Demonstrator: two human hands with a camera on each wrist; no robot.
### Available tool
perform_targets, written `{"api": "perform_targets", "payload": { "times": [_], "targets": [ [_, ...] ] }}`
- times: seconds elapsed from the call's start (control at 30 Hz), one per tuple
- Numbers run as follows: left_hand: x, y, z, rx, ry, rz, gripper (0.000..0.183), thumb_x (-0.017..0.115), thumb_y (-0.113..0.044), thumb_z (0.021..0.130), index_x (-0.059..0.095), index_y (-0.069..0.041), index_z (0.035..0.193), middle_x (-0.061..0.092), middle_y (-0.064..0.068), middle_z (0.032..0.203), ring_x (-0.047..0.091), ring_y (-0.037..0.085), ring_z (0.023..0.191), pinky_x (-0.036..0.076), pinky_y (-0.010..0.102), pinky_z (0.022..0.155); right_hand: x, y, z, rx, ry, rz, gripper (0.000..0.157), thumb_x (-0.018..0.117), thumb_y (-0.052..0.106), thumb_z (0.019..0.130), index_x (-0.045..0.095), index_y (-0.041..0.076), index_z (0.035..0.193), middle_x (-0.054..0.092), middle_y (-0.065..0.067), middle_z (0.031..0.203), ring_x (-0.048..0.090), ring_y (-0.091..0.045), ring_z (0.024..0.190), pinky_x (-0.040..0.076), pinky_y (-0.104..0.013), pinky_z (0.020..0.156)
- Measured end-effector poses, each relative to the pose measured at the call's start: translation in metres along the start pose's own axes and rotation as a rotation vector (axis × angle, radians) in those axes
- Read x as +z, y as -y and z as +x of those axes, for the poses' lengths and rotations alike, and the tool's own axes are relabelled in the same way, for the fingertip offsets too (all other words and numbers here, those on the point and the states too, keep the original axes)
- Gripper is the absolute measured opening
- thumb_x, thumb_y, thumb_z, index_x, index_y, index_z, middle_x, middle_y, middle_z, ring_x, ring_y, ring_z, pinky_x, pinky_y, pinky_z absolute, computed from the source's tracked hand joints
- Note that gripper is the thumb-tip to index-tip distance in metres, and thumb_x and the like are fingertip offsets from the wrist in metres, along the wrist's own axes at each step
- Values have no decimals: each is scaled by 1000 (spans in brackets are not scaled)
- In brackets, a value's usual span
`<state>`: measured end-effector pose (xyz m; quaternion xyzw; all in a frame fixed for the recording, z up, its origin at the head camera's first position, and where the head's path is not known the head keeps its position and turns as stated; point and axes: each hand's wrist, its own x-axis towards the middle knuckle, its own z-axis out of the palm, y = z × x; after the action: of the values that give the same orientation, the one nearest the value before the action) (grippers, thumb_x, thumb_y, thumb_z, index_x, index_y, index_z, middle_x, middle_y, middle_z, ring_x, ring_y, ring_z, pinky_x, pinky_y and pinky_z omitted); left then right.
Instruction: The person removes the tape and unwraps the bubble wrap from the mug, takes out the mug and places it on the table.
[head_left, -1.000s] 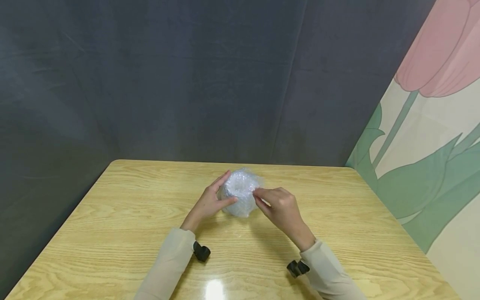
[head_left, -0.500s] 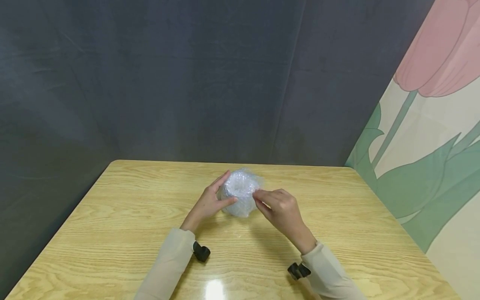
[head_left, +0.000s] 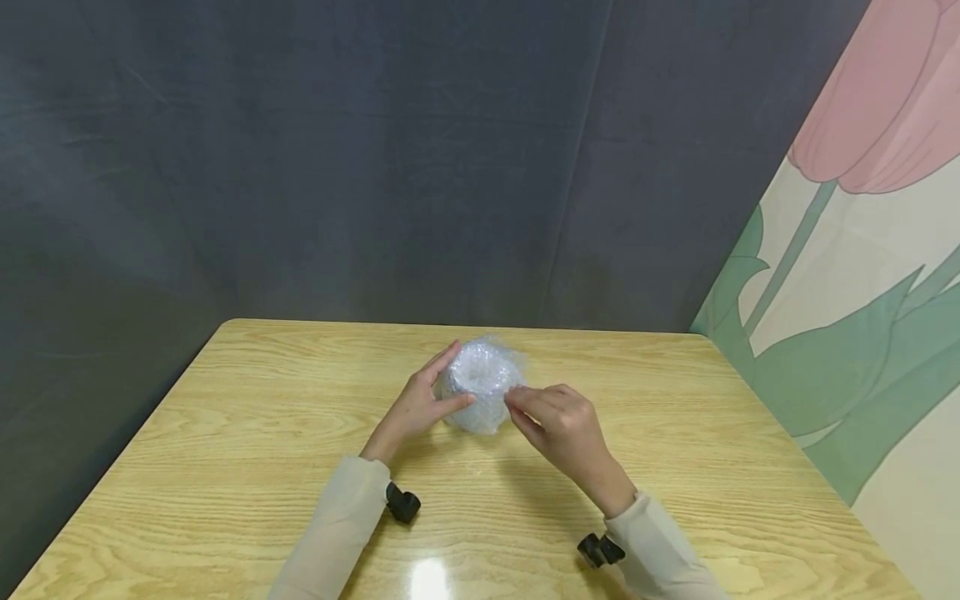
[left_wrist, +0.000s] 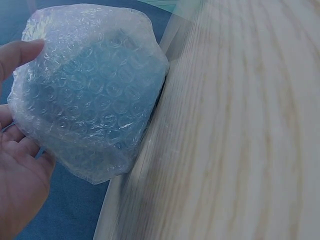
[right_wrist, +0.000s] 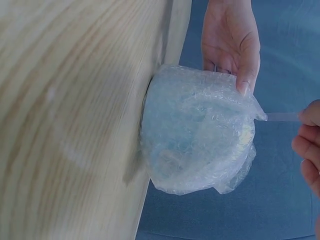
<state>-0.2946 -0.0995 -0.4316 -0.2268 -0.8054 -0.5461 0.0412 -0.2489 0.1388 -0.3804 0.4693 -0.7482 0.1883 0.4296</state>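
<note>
We have the bubble-wrapped bundle standing on the tabletop, with its underside touching the wood. Our left hand is at the bundle's left side, its thumb and fingers spread apart from each other but clasped around the wrap. Our right hand is just right of the bundle and a little above it, fingers together, pinching the end of a narrow translucent strip. The strip runs taut from the bundle's upper edge to those fingers, and a loose flap of wrap sticks out on the bundle's side away from our left hand.

We judge the step to be handling what looks like tape; whether it is being peeled or laid, we cannot tell. To do it well, we should brace the bundle against the tabletop without squashing the bubbles. If we are peeling, we should pull slowly and low across the bundle, since a sharp upward tug might tear the wrap or lift everything. Pinching nearer the bundle would give finer control.
</note>
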Motion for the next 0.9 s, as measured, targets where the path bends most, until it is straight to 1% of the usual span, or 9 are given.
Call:
{"api": "perform_targets", "payload": {
  "times": [0.13, 0.33, 0.53, 0.7, 0.83, 0.9],
  "targets": [
    [0, 0, 0, 4, -1, 7, 84, 76, -24, 86, 27, -10, 154, 21, 4, 158, 20, 23, 143, 22, 43, 114, -1, 2, 0, -2, 3, 0, 28, 55, 16, 99, 75, 0, 90, 73, -10, 87, 70, -20, 68, 57, -32, 62],
    [0, 0, 0, 14, -3, 1, 85, 76, -24, 86, 27, -9, 153, 21, 5, 159, 19, 23, 143, 22, 44, 114, -2, 5, 0, -7, 2, -4, 34, 51, 20, 101, 76, 0, 89, 73, -10, 87, 70, -19, 70, 56, -30, 61],
    [0, -1, 0, 16, -5, -6, 84, 76, -23, 86, 27, -13, 154, 21, 9, 159, 20, 24, 143, 22, 44, 114, -1, 7, -1, -17, -3, -2, 35, 50, 20, 101, 76, -1, 89, 73, -10, 87, 71, -19, 72, 56, -30, 61],
    [0, -1, 0, 2, -8, -9, 84, 76, -24, 86, 27, -14, 154, 21, 6, 159, 20, 22, 143, 22, 42, 114, -1, 8, -2, -25, -1, -8, 35, 50, 19, 101, 76, -1, 89, 73, -9, 87, 71, -19, 73, 56, -30, 62],
    [0, 0, 0, -2, -9, -9, 85, 76, -24, 86, 27, -11, 154, 21, 4, 159, 20, 22, 143, 22, 43, 114, -1, 9, -3, -34, 3, -11, 35, 50, 19, 101, 76, 0, 88, 73, -9, 87, 71, -19, 74, 56, -30, 62],
    [0, 0, 0, 2, -8, -9, 85, 76, -24, 86, 27, -9, 153, 21, 6, 159, 20, 23, 143, 22, 44, 114, -1, 10, -3, -40, 4, -8, 34, 51, 19, 101, 76, 0, 89, 73, -9, 88, 71, -20, 74, 56, -30, 63]
  ]
}}
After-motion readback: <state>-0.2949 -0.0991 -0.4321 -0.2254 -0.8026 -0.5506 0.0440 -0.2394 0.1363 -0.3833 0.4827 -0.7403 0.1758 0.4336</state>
